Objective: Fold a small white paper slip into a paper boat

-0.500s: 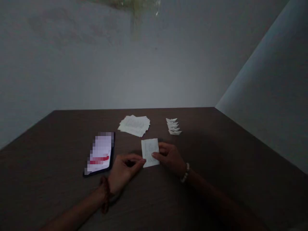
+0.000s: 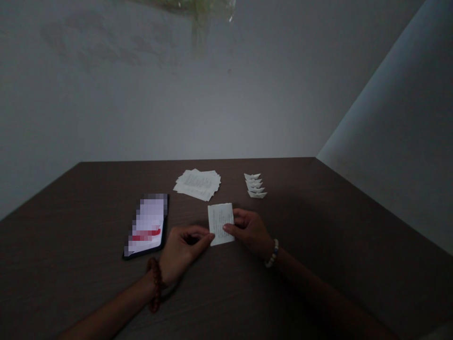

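A small printed sheet of paper (image 2: 219,217), roughly square, is between my hands just above or on the table. My left hand (image 2: 183,250) pinches its lower left edge between thumb and fingers. On the other side, my right hand (image 2: 250,232) grips the right edge, thumb on top of the print and fingers behind. Beyond the sheet and to the right stand several small folded paper boats (image 2: 255,185) in a row. A loose pile of printed paper sheets (image 2: 198,184) lies beyond it to the left.
Left of my left hand lies a phone (image 2: 146,226) with its screen lit and blurred out. The dark brown wooden table (image 2: 300,189) meets a grey wall (image 2: 226,113) at its far edge. Another wall rises on the right.
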`<state>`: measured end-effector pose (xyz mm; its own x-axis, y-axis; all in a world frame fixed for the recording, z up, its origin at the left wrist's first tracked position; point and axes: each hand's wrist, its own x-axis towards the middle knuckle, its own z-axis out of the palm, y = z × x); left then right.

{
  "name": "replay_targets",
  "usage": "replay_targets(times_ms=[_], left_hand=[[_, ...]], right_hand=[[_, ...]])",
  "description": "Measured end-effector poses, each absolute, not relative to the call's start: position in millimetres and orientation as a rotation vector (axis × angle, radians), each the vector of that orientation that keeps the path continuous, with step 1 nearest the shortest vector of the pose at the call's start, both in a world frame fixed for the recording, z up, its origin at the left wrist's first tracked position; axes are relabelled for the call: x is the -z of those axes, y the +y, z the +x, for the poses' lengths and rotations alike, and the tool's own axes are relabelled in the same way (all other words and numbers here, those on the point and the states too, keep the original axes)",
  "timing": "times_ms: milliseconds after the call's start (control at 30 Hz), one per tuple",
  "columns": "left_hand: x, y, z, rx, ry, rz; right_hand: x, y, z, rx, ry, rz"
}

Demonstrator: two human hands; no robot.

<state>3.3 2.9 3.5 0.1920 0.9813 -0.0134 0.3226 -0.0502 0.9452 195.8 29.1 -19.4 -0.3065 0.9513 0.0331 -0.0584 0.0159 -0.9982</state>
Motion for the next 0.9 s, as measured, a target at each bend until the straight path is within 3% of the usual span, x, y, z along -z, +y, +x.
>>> replay_targets(times_ms=[900], left_hand=[[-3.4,2.4,1.8,-0.879,1.263,1.523]], right_hand=[[17.0,27.8,194.3,-1.422,-1.376,-0.985]])
